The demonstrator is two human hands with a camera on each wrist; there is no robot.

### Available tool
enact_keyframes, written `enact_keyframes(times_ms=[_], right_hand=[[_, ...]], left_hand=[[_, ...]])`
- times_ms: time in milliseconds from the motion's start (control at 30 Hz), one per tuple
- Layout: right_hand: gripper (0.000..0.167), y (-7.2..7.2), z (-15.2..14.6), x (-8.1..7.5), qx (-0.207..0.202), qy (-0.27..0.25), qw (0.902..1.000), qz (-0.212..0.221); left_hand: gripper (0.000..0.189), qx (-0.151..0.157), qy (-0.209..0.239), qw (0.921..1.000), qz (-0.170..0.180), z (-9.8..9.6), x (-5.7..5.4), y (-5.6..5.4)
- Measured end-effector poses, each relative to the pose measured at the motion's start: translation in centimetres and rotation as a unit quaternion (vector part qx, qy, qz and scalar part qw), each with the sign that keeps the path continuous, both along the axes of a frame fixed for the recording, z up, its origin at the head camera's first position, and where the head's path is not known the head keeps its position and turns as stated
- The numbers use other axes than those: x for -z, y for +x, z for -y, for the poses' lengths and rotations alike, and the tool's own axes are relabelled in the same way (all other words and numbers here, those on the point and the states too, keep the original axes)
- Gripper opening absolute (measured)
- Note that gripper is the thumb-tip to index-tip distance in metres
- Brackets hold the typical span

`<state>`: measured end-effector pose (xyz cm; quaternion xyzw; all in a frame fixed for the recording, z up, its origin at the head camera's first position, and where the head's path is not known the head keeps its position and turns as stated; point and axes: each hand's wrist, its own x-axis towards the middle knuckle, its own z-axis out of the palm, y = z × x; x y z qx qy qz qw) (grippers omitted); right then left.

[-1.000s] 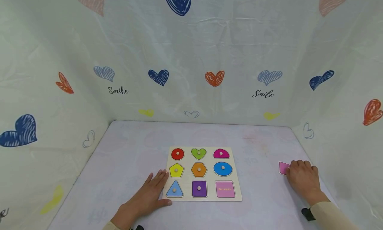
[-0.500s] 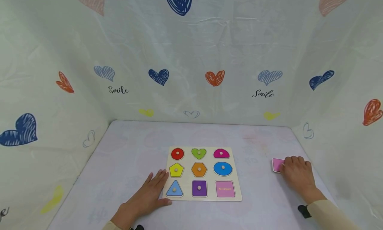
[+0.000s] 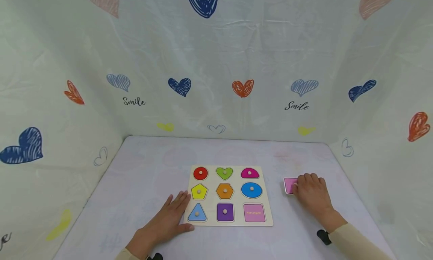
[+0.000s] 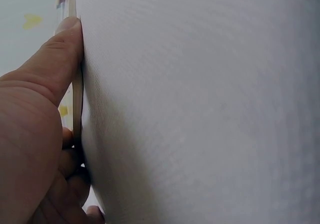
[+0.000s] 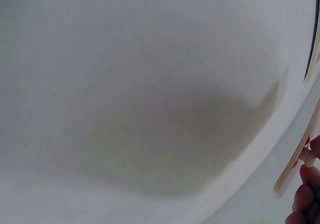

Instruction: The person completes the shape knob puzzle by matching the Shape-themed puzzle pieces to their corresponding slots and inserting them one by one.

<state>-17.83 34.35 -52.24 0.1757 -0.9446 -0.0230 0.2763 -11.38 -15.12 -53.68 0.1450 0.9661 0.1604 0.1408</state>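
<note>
A pale wooden shape puzzle board (image 3: 237, 200) lies flat on the table, filled with knobbed pieces except for a pink recess (image 3: 254, 213) marked "Rectangular" at its near right. My left hand (image 3: 165, 224) rests on the board's left edge with fingers stretched out; in the left wrist view the thumb touches the board's edge (image 4: 77, 99). To the right of the board, my right hand (image 3: 312, 196) pinches a pink rectangle puzzle piece (image 3: 289, 185). The right wrist view shows that piece (image 5: 292, 169) tilted and raised off the table, fingertips at its knob.
The white table (image 3: 162, 154) carries the board near its front middle. A pale curtain (image 3: 216, 57) printed with hearts and "Smile" stands along the back and both sides. The right hand's shadow (image 5: 190, 139) falls on the tabletop.
My right hand has moved left across the table with the pink rectangle piece, from the right edge towards the board. The left hand and the board have stayed in place.
</note>
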Motion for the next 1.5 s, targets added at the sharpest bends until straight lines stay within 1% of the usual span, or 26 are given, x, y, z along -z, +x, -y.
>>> enact_keyframes(times_ms=[67,133,300,433,567,767,1100,1300,1500], right_hand=[[0.025,0.1,1.0,0.0,-0.010,0.004,0.9999,-0.003],[0.026,0.2,1.9,-0.1,-0.013,0.013,0.9998,0.002],[0.030,0.6,3.9,-0.3,-0.004,0.037,0.9986,0.038],[0.031,1.0,5.1,-0.4,-0.002,0.041,0.9976,0.057],[0.032,1.2,6.1,-0.3,-0.001,0.042,0.9970,0.065],[0.032,1.8,7.4,-0.1,-0.012,0.044,0.9963,0.072],[0.033,3.4,9.9,0.2,-0.036,0.047,0.9935,0.097],[0.034,4.3,11.2,0.6,-0.051,0.044,0.9927,0.100],[0.032,5.0,12.1,1.1,-0.054,0.052,0.9902,0.118]], left_hand=[[0.108,0.000,0.000,1.0000,0.000,0.0,0.0,0.0],[0.108,0.000,0.000,1.0000,-0.001,0.1,0.1,0.0],[0.107,0.000,0.003,1.0000,-0.001,0.1,0.0,0.0],[0.107,0.001,0.007,1.0000,-0.001,0.2,0.0,0.0],[0.108,0.002,0.006,1.0000,-0.002,0.2,0.0,0.0],[0.107,0.000,0.004,1.0000,0.000,0.1,0.1,-0.1],[0.107,-0.005,0.009,0.9999,0.004,0.1,-0.1,0.0],[0.108,-0.008,0.013,0.9999,0.002,0.1,-0.3,0.0],[0.108,-0.007,0.014,0.9999,0.001,0.1,-0.2,0.1]])
